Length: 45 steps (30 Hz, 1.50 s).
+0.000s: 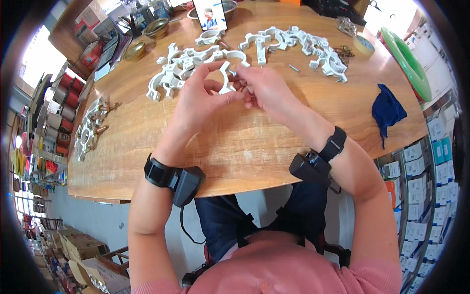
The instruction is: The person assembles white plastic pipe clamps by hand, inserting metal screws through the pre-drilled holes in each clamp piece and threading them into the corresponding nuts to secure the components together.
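My left hand (198, 95) is closed on a white plastic pipe clamp half (225, 78), its curved piece held upright above the table between thumb and fingers. A small silver screw (232, 73) shows at the clamp's right side. My right hand (264, 88) pinches the screw there, with its lower fingers curled beside my left thumb. Just beyond both hands lies a pile of white clamp halves (186, 61). Another loose silver screw (293, 68) rests on the table to the right of my hands.
More white clamps (293, 39) spread over the far right of the wooden table (235, 157). Clamps with brass-coloured bolts (87, 132) lie at the left edge. A phone (209, 14), a metal bowl (134, 50), a tape roll (364, 45) and a dark blue cloth (388, 110) surround the work.
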Tool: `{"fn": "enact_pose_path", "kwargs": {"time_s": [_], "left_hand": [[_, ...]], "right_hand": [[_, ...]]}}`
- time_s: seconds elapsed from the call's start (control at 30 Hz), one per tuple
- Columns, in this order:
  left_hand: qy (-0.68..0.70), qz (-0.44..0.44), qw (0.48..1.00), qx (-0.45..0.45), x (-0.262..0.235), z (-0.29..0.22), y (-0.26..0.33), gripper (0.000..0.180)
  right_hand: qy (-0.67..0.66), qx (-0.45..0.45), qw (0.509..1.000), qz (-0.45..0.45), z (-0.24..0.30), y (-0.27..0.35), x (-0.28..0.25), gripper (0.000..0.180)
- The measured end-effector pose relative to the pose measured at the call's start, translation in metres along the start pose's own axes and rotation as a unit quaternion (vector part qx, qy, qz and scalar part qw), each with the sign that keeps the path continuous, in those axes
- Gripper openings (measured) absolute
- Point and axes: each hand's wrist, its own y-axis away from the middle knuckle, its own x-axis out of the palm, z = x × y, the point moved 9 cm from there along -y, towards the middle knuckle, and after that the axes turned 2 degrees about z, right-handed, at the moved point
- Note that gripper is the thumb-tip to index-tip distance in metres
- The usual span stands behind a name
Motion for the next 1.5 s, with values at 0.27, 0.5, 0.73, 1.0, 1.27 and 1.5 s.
{"fn": "enact_pose_path", "kwargs": {"time_s": [0.27, 0.5, 0.73, 1.0, 1.27, 1.5], "left_hand": [[0.001, 0.01, 1.0, -0.009, 0.004, 0.006, -0.003, 0.062], [-0.015, 0.012, 1.0, -0.01, 0.004, 0.003, -0.005, 0.062], [-0.002, -0.006, 1.0, 0.022, 0.001, 0.001, -0.002, 0.063], [0.055, 0.012, 0.998, 0.003, 0.002, 0.005, 0.0, 0.062], [0.415, 0.014, 0.904, -0.1, -0.001, 0.027, -0.004, 0.032], [0.506, 0.071, 0.839, -0.185, 0.018, 0.031, 0.001, 0.02]], "right_hand": [[0.013, -0.037, 0.999, -0.031, 0.004, 0.0, -0.007, 0.024], [0.075, -0.043, 0.996, -0.013, 0.003, -0.004, -0.005, 0.026], [0.001, -0.025, 1.0, -0.002, -0.004, -0.006, -0.004, 0.024], [0.156, -0.144, 0.974, -0.085, 0.029, 0.009, -0.012, 0.023], [0.643, -0.196, 0.738, -0.064, 0.052, 0.005, -0.022, 0.014], [0.663, -0.172, 0.728, -0.04, 0.041, -0.003, -0.024, 0.013]]}}
